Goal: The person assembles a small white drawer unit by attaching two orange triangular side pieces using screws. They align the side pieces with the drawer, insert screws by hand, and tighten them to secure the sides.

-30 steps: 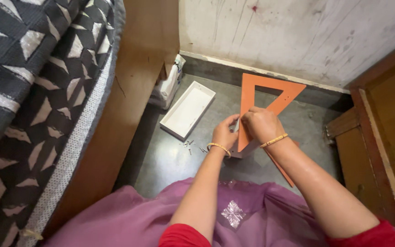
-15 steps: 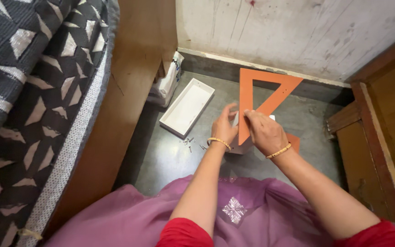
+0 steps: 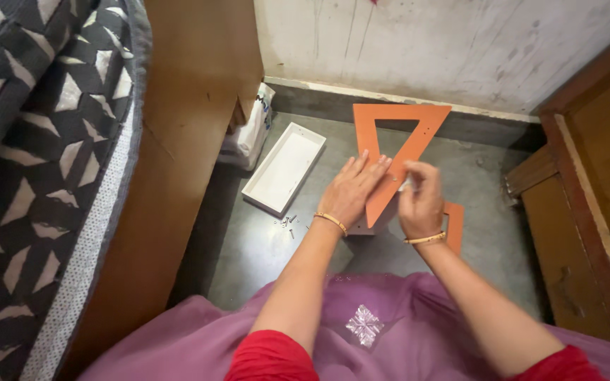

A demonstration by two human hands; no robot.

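A white tray (image 3: 284, 168), nothing seen inside, lies left of the fingers. The left hand (image 3: 353, 192) is pressed flat, fingers (image 3: 368, 168) spread, on an orange triangular frame (image 3: 398, 144). The right hand (image 3: 421, 201) is pinched on something small, too blurred to tell.

Head camera looks steeply down, close above floor (image 3: 262, 247).

Home bedroom: patterned bedding (image 3: 30, 141), wooden furniture (image 3: 192, 106)
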